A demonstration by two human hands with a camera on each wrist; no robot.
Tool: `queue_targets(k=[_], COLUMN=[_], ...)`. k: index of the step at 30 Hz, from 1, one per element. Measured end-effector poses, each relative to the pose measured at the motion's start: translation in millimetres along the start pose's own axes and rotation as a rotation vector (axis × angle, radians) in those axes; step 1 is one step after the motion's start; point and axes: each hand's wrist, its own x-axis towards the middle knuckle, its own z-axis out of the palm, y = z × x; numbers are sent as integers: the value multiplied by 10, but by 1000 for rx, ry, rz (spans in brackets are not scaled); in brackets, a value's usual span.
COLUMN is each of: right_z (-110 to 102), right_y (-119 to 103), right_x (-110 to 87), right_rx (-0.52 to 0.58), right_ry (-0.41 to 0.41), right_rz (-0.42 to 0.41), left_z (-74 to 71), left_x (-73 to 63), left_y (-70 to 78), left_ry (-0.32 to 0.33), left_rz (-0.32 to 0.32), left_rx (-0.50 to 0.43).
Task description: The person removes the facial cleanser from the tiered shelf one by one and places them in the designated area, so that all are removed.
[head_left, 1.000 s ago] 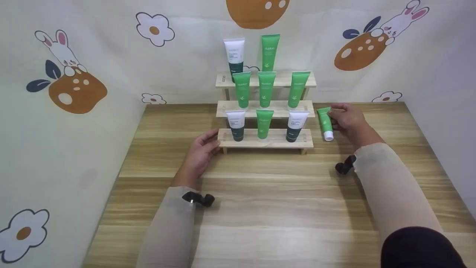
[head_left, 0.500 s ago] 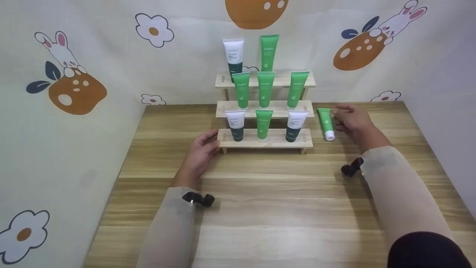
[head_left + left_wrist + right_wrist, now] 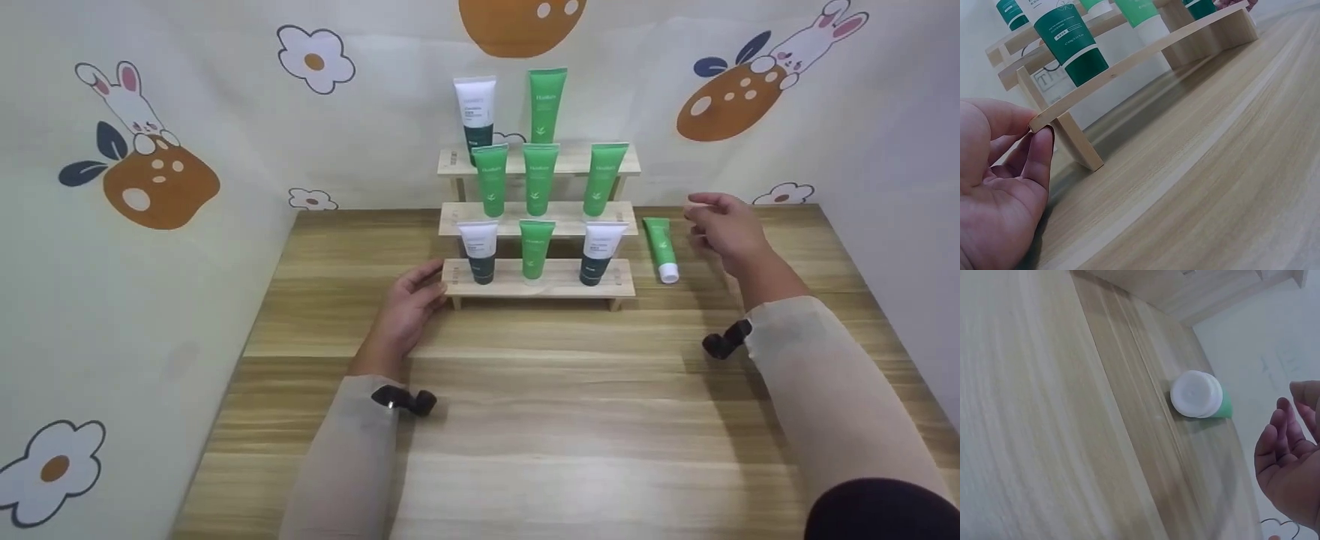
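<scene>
My left hand (image 3: 405, 313) pinches the left end of the lowest step of a three-tier wooden display stand (image 3: 556, 289). In the left wrist view, thumb and forefinger close on that step's corner (image 3: 1044, 119). My right hand (image 3: 729, 231) hovers at the right with loosely bent fingers and nothing in them. Just left of it, a green tube (image 3: 661, 244) with a white cap lies on the table beside the stand, cap toward me. The right wrist view shows the tube's white cap (image 3: 1192, 395) end-on, apart from the fingers.
On the bottom tier a green tube (image 3: 536, 251) stands between two white-and-dark-green tubes (image 3: 478, 247). Three green tubes (image 3: 540, 180) stand on the middle tier. The top tier bears one white-and-dark-green tube (image 3: 475, 112) and one green tube (image 3: 547, 105). A patterned cloth wall (image 3: 382, 135) rises behind.
My right hand has let go of the green tube, now lying beside the stand, and drawn away to the right. The left hand keeps its place on the stand.
</scene>
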Motion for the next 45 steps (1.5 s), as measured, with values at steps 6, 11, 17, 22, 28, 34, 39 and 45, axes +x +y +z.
queue_targets(k=[6,11,17,22,28,34,39,45], right_z=[34,127,248,296,314,367,429,539], right_y=[-89,-236,-367,-480,-706,-968,-1187,-1420], right_x=[16,-51,-129,-192,-258,-302,-303,-277], right_rx=[13,52,104,213,270,275,329,336], right_ry=[24,6,-23,-58,-82,-117,-144,-168], right_rz=[-78,-117,-186,-223,-253,-281,-327,-399], left_z=[1,-5,7,13,19,14,8,-2], left_x=[-14,-2,0,-2,-1,-13,2,-3], left_y=[13,8,1,-4,1,1,16,11], left_ry=[-11,-6,-7,-15,-24,-9,-8,-10], left_rz=[10,9,24,30,33,13,10,12], left_rx=[16,23,-14,-33,-4,3,11,9])
